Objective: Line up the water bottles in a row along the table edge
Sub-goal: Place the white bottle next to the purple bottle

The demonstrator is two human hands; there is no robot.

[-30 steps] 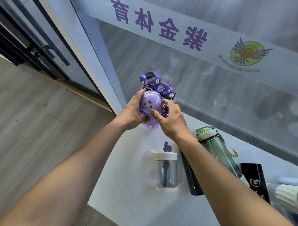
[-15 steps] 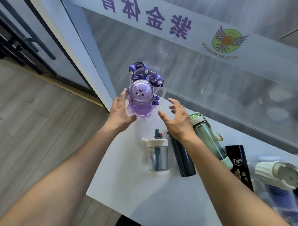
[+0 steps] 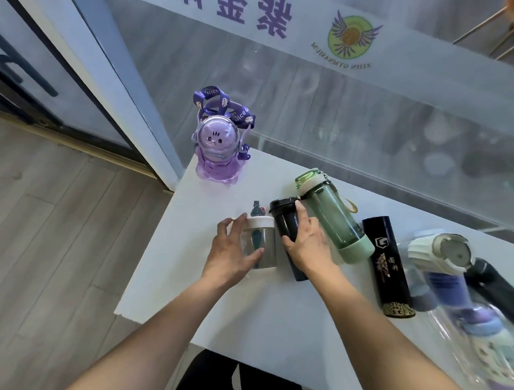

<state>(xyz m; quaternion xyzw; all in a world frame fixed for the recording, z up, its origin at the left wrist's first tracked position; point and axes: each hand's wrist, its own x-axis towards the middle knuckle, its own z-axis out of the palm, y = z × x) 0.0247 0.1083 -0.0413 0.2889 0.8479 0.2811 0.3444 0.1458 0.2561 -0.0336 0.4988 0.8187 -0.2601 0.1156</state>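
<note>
A purple bunny bottle [image 3: 217, 155] with a strap stands alone at the far left corner of the white table [image 3: 272, 309]. My left hand [image 3: 231, 252] wraps around a clear cup [image 3: 262, 247] with a white lid. My right hand [image 3: 308, 242] grips a dark slim bottle [image 3: 286, 220] just right of the cup. A green bottle [image 3: 332, 218] and a black cylinder bottle [image 3: 388, 265] stand further right, side by side.
Several blurred bottles [image 3: 447, 254] crowd the table's right end. A glass wall [image 3: 364, 116] with purple lettering runs along the far table edge. A door frame [image 3: 121, 91] and wooden floor [image 3: 54, 233] lie to the left.
Both hands let go of the purple bunny bottle, leaving it on the far corner, and came back toward me. The left now holds the clear cup, the right the dark bottle.
</note>
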